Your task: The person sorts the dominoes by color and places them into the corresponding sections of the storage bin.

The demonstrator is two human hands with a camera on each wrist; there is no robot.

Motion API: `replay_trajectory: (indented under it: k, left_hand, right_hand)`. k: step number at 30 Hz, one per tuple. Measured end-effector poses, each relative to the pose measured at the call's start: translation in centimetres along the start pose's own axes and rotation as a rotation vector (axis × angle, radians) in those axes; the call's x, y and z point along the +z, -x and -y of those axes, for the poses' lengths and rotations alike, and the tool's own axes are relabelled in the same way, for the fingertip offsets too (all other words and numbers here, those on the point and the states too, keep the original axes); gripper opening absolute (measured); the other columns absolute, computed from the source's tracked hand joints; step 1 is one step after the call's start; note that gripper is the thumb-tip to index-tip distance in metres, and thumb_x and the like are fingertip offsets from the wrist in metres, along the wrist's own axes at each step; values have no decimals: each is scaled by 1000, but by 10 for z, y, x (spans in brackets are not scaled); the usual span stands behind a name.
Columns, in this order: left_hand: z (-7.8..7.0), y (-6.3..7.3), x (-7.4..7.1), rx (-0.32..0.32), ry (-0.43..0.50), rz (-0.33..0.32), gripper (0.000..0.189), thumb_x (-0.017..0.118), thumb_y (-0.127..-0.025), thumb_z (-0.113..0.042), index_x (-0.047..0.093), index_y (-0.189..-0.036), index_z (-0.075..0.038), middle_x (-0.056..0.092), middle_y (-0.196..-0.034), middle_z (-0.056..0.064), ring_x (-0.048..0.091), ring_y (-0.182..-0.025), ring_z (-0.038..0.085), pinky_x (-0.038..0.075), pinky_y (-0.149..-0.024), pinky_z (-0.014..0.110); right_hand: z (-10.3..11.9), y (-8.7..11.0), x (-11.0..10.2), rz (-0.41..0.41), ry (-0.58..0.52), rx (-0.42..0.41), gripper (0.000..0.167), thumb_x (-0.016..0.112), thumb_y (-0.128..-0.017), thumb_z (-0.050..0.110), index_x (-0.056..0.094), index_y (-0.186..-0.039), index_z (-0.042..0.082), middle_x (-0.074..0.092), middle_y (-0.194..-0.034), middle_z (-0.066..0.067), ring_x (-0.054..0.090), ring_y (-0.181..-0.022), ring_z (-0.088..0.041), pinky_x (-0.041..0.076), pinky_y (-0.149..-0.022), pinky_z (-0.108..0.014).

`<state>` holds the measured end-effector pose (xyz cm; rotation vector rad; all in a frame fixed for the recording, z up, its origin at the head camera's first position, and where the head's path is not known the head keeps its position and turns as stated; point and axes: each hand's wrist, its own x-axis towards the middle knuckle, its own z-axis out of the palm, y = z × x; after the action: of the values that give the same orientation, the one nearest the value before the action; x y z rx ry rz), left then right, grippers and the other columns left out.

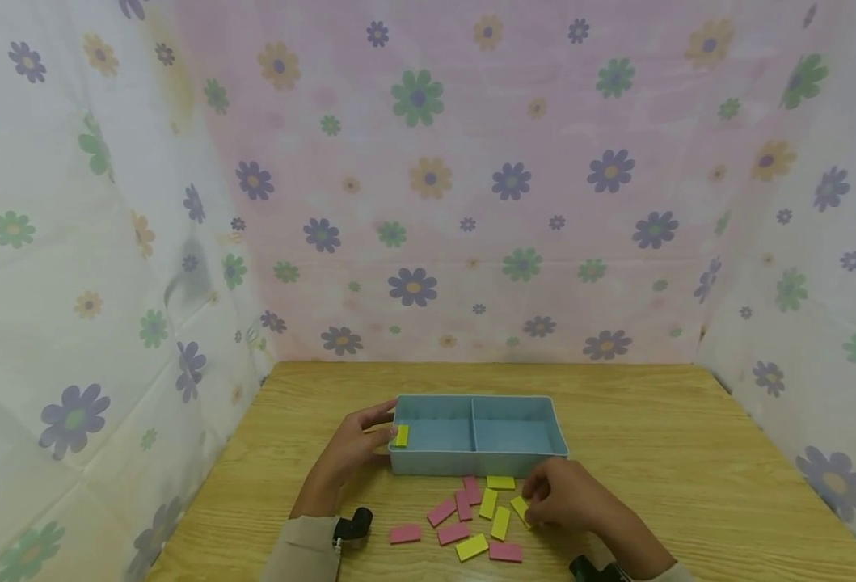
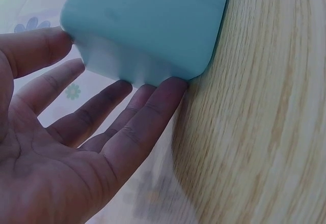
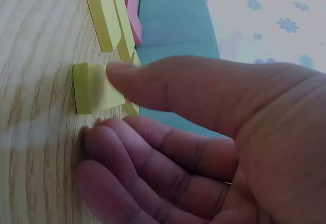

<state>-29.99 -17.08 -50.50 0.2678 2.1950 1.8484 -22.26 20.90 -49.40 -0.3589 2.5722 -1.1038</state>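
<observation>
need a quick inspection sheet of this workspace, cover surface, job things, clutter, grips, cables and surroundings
Surface: wood-grain table.
Job's things: blue tray with two compartments; one yellow block in the left one, no block visible in the right. Six pink blocks and five more yellow blocks lie on the table in front.
Clutter: nothing seen.
Left grip: bare hand, fingers touching the tray's left end.
Right grip: bare hand, thumb at one of the table's yellow blocks; whether it is pinched cannot be told.
Cables: nothing seen.
Surroundings: flower-print cloth behind and on both sides.
</observation>
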Motion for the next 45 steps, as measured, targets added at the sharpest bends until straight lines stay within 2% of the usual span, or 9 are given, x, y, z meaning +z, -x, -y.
replay_trajectory:
  k: [5,16,22,34,40,45]
  left_hand:
    - [-2,-1,1,-6,-7,-6,57,65,-103,-17,48,-157,-21,45,-157,23,50,-140,44,58,-97,54]
    - [-2,-2,0,4,4,-1,57,65,-103,-17,47,-157,-20,45,-157,24,53,-137,42,60,-93,52]
    - [-2,1,0,6,-22,-11,56,65,-103,-19,49,-156,-22,47,-156,23,50,-140,43,58,-97,51]
    - [-1,-1,0,3,0,2,55,65,-103,-17,49,-156,-22,45,-158,22,49,-142,44,58,-97,54]
    - [-2,2,1,4,-24,-9,56,65,-103,-19,48,-156,-22,46,-158,22,48,-142,45,58,-97,54]
    - [-2,1,1,7,-33,-4,56,65,-104,-19,47,-157,-22,45,-158,23,48,-142,45,58,-97,54]
  right_hand:
    - [1,0,1,-29,39,-18,27,94,-74,19,78,-92,7,69,-79,1,61,-72,-16,52,-59,-30]
    - [4,1,1,-27,50,-66,27,93,-74,13,81,-96,3,75,-84,-1,66,-75,-15,56,-63,-33]
    - [8,3,2,-41,74,-53,25,92,-73,11,81,-95,4,74,-82,1,64,-73,-15,55,-62,-33]
    - [7,3,2,-59,110,-42,20,93,-73,11,81,-89,10,70,-76,5,60,-71,-15,51,-60,-31]
    - [6,2,2,-68,129,-55,19,94,-72,12,81,-87,11,69,-75,6,60,-71,-15,51,-61,-31]
    - [7,2,2,-75,124,-34,20,94,-72,12,80,-86,11,69,-74,6,60,-70,-15,51,-61,-31]
